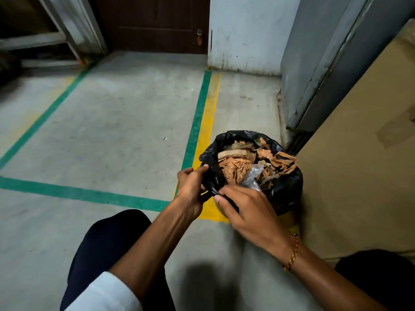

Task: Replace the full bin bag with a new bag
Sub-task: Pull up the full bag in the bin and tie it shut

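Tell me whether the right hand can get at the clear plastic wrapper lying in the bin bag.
Probably yes: the clear plastic wrapper lies uncovered on top of the waste, just beyond the right hand, though that hand is pinching the black bin bag rim.

Open floor [116, 122] left of bin bag [285, 189]; cardboard panel [359, 176] close on right; wall [244, 34] behind

A grey concrete floor [116, 122] fills most of the view, marked with green tape lines [197, 117] and a yellow stripe [210, 113] running beside one of them toward the far wall. At the far side stands a dark brown door [155, 23] — a scuffed white wall [244, 32] to its right. On the right, a grey metal panel [314, 63] and a tan board [359, 164] rise close by — light is dim.
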Tool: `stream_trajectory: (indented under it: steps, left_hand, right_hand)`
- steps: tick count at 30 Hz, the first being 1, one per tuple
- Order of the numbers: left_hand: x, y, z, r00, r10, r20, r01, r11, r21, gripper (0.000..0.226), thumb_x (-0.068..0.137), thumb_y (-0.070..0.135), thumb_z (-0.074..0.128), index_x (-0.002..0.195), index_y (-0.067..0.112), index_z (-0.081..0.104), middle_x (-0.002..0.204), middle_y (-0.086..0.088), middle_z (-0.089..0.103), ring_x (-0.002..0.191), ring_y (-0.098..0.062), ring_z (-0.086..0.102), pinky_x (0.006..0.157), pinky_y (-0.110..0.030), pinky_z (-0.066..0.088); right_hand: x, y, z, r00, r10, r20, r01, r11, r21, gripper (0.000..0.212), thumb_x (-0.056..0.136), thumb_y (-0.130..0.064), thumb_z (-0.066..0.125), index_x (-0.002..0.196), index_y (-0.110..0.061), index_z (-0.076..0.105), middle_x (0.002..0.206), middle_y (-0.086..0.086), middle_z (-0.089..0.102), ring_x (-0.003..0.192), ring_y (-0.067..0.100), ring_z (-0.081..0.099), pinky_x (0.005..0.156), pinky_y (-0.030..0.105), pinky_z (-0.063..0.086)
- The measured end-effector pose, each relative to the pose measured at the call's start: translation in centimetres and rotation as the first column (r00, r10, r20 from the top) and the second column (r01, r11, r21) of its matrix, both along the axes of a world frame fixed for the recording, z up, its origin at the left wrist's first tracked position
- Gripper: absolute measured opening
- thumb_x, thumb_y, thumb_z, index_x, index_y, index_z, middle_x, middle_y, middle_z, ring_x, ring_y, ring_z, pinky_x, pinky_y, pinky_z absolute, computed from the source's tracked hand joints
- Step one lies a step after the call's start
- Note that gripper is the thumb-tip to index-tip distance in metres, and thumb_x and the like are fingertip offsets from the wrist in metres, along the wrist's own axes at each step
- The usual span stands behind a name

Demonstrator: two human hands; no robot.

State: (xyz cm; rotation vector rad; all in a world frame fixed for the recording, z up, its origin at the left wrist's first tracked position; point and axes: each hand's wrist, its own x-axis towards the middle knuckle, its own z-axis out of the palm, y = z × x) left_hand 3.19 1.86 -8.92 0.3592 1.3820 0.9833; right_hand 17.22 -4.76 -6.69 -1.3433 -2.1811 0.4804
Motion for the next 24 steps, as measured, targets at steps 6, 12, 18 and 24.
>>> stream_trajectory:
  steps: [6, 12, 18, 24]
  left_hand:
    - [-0.5, 2.5, 0.4, 0.990, 0.122, -0.069, -0.117, 0.991, 0.064, 0.025, 0.090, -0.002, 0.055, 0.106, 0.018, 0.051, 0.070, -0.004, 0.056, 0.056, -0.015, 0.047, 0.051, -0.025, 0.035]
    - [-2.2, 3.9, 0.2, 0.963, 0.209, -0.171, -0.180, 0.969, 0.170, 0.029, 0.086, -0.010, 0.052, 0.083, 0.015, 0.066, 0.074, -0.009, 0.066, 0.060, -0.019, 0.059, 0.055, -0.023, 0.049]
    - [-2.8, 3.9, 1.2, 0.961, 0.190, -0.203, -0.130, 0.952, 0.276, 0.021, 0.086, -0.003, 0.060, 0.094, 0.014, 0.070, 0.084, -0.011, 0.072, 0.062, -0.017, 0.064, 0.053, -0.020, 0.052]
    - [-1.9, 3.8, 1.1, 0.956, 0.122, -0.265, -0.035, 0.950, 0.309, 0.023, 0.077, 0.009, 0.063, 0.088, 0.027, 0.072, 0.093, -0.011, 0.076, 0.079, -0.025, 0.073, 0.076, -0.040, 0.061]
  right_hand:
    - [-0.2, -0.5, -1.0, 0.992, 0.102, 0.074, -0.101, 0.995, -0.022, 0.024, 0.101, -0.040, 0.043, 0.096, -0.023, 0.060, 0.085, -0.006, 0.060, 0.077, 0.017, 0.060, 0.064, 0.040, 0.048]
    - [0.1, -0.7, -1.3, 0.956, 0.187, 0.227, -0.179, 0.982, -0.055, 0.035, 0.100, -0.050, 0.039, 0.102, -0.025, 0.064, 0.089, -0.006, 0.062, 0.081, 0.017, 0.063, 0.065, 0.037, 0.051]
    - [1.3, 4.4, 2.1, 0.995, -0.058, 0.076, 0.045, 0.986, 0.161, 0.032, 0.098, -0.041, 0.050, 0.099, -0.016, 0.070, 0.091, -0.002, 0.069, 0.081, 0.013, 0.064, 0.069, 0.038, 0.054]
    - [-3.0, 15.8, 3.5, 0.994, 0.039, 0.100, -0.036, 0.999, -0.029, 0.027, 0.090, -0.011, 0.056, 0.113, -0.015, 0.070, 0.114, 0.004, 0.068, 0.106, 0.020, 0.063, 0.094, 0.033, 0.048]
